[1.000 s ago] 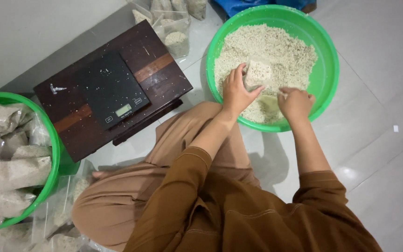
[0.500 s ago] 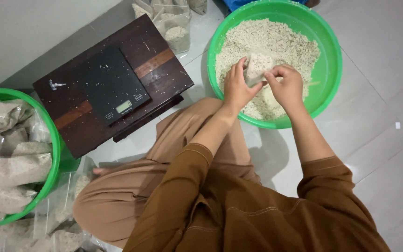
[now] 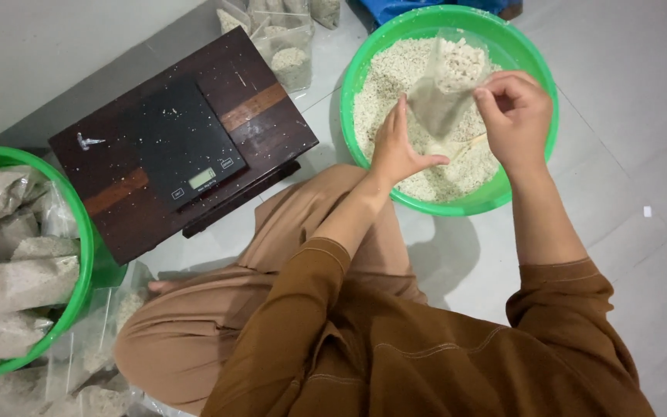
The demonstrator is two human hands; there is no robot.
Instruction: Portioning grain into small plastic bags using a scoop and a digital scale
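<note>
Clear plastic: your bag (image 3: 443, 93) is see-through, with a clump of pale grain in the end farthest from you
Bag position: it hangs over the green basin (image 3: 538, 166), above the grain heap (image 3: 395, 85), between your two hands
Bag axis: its long axis runs from the near rim of the basin toward the far rim; the filled end points away from you, the mouth end points back toward you
Left hand: your left hand (image 3: 397, 150) is spread, thumb out to the right and fingers up, touching the bag's near left edge; it is not closed round anything
Right hand: your right hand (image 3: 512, 116) is curled, thumb and forefinger pinched together on the bag's right edge
Under the right hand: a thin pale stick-like handle (image 3: 468, 143) lies in the grain; what it belongs to is unclear
Basin place: it sits on the tiled floor (image 3: 642, 116) beyond your right knee
Stool: a dark wooden stool (image 3: 264, 100) stands left of the basin, with a black kitchen scale (image 3: 187, 143) near its middle
Far left: a second green basin (image 3: 79, 262) holds filled grain bags (image 3: 17, 278)
</note>
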